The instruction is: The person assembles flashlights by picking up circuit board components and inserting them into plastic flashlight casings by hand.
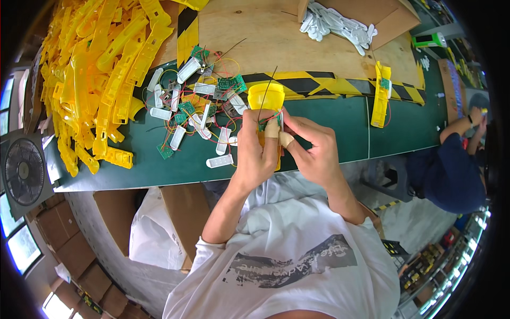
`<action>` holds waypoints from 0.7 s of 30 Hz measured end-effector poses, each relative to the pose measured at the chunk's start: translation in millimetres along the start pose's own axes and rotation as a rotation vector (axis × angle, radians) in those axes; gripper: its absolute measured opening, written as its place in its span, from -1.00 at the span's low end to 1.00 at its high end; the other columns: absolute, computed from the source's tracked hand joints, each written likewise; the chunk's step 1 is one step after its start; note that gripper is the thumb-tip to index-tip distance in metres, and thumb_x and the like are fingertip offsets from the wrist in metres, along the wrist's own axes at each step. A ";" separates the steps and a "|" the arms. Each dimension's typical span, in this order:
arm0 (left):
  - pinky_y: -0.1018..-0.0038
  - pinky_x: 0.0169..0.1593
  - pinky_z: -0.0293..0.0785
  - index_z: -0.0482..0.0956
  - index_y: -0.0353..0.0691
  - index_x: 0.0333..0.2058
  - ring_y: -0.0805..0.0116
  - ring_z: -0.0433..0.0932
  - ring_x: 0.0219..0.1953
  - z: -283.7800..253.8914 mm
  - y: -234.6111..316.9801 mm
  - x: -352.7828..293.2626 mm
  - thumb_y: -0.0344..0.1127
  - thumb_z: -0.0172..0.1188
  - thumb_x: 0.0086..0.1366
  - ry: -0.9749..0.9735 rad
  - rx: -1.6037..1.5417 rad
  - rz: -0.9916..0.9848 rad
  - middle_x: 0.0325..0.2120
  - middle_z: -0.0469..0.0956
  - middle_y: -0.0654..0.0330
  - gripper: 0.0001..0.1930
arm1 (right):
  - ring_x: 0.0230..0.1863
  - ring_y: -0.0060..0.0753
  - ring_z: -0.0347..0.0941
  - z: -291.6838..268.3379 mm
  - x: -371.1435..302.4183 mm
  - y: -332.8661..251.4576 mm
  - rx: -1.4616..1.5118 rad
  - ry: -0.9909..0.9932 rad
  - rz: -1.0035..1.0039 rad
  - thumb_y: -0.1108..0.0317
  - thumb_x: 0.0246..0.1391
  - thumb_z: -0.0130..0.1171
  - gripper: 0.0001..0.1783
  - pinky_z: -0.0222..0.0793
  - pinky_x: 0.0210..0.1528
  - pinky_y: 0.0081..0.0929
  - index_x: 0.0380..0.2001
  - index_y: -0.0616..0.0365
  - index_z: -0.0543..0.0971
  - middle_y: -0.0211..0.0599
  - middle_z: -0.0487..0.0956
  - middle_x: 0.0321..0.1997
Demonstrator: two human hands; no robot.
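Note:
My left hand (256, 150) grips a yellow plastic housing (265, 98) upright over the green table top (329, 133); its index finger is taped. My right hand (313, 149) pinches at a small green circuit board (268, 123) with red and black wires set into the housing, thumb taped too. A thin black wire sticks up from the board. Both hands touch the same piece.
A tangle of green circuit boards, white clips and wires (199, 106) lies left of my hands. A big heap of yellow plastic shells (95, 69) fills the far left. One assembled yellow piece (380, 95) lies right. White parts (337, 24) sit in a cardboard box. Another person (451, 165) sits at the right.

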State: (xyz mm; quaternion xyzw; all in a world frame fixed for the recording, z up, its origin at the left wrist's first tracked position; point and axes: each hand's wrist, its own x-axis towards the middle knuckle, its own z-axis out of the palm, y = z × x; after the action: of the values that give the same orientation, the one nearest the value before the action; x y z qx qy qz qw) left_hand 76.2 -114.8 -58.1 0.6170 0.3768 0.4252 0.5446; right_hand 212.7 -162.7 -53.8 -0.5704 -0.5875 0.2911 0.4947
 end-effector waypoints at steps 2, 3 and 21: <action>0.54 -0.57 0.39 0.27 -0.36 -0.10 0.50 0.49 -0.57 0.8 1.5 1.8 -0.49 -0.04 0.42 0.015 0.113 0.068 -0.51 0.52 0.11 -0.87 | -0.31 -0.15 0.57 -4.4 1.9 -4.7 -0.011 -0.052 0.040 0.63 -0.01 0.21 -0.47 0.48 -0.22 -0.39 0.11 0.35 0.49 0.01 0.62 -0.23; 0.52 -0.56 0.39 0.27 -0.35 -0.08 0.47 0.50 -0.55 0.8 -11.8 2.5 -0.49 -0.04 0.43 0.029 0.139 0.162 -0.44 0.52 0.07 -0.86 | -0.30 -0.12 0.53 -7.6 2.9 -7.7 -0.021 -0.111 0.084 0.60 0.03 0.18 -0.45 0.46 -0.20 -0.34 0.15 0.37 0.45 0.01 0.60 -0.22; 0.35 -0.08 0.59 0.24 -0.35 0.25 0.17 0.66 -0.14 0.5 9.9 -23.0 -0.30 -0.01 0.46 -0.599 -0.025 -0.299 -0.01 0.55 -0.06 -0.55 | -0.25 -0.43 0.55 -280.1 -6.4 123.2 -0.650 0.526 0.574 0.28 0.20 0.15 -0.57 0.41 -0.19 -0.51 0.08 0.27 0.52 -0.22 0.60 -0.24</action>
State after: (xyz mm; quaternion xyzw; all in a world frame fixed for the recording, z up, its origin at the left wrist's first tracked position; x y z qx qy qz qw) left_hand 68.5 -137.5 -50.9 0.6457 0.2814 0.1449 0.6949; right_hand 514.8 -209.0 -71.5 -0.8874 -0.3228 0.0635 0.3229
